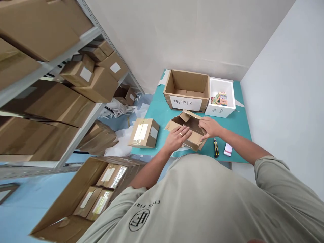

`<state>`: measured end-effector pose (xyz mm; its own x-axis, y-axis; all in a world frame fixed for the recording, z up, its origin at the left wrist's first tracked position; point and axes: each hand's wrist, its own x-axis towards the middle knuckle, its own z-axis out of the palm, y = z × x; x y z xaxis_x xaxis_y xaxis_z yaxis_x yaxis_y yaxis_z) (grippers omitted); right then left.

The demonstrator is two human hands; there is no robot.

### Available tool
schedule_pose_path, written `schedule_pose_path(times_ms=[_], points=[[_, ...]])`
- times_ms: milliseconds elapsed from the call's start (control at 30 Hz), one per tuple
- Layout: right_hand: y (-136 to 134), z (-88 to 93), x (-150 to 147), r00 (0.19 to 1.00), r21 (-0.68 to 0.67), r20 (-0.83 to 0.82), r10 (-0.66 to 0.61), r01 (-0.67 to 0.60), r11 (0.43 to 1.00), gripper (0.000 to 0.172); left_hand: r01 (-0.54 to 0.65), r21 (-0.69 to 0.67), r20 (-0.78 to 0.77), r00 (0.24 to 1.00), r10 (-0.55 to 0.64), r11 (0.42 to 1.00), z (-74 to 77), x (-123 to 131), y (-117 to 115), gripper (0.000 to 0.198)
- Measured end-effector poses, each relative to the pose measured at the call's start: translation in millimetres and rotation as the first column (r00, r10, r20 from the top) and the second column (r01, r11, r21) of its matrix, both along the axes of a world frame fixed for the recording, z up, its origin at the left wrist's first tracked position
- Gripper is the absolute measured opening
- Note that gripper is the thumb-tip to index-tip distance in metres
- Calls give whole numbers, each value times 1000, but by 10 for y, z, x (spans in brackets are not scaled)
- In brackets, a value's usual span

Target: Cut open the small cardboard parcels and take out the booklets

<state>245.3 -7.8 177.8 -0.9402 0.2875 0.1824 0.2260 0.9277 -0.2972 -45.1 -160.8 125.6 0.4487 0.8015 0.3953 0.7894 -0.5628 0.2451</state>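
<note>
On the green table in front of me stands an open cardboard box point(196, 139) with its flaps raised, tilted a little towards me. Across its near left flap lies my left hand point(178, 136), fingers stretched out and a ring on one of them. My right hand point(209, 127) grips the right side of the box, thumb below and fingers over the edge. The inside of the box is in shadow, and no contents can be made out. Right of it lie a yellow and black utility knife point(216, 148) and a small white and pink card-like item point(227, 150).
A large open carton point(188, 104) and a white foam box point(220, 111) holding small colourful packets stand at the table's back. A taped parcel point(144, 135) sits at the left edge. Shelves of cartons point(96, 82) and a big carton of parcels point(63, 195) are left.
</note>
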Motion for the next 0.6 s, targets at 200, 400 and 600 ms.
schedule_pose_path(times_ms=[200, 400, 600], points=[[-90, 100, 215, 994, -26, 49, -94, 95, 995, 82, 83, -45, 12, 996, -83, 996, -59, -111, 113, 49], [-250, 281, 206, 952, 56, 100, -289, 284, 957, 65, 63, -8, 42, 997, -62, 998, -80, -318, 262, 53], [-415, 266, 149, 860, 182, -27, -510, 506, 843, 32, -12, -3, 145, 989, 12, 1000, -196, -453, 361, 57]])
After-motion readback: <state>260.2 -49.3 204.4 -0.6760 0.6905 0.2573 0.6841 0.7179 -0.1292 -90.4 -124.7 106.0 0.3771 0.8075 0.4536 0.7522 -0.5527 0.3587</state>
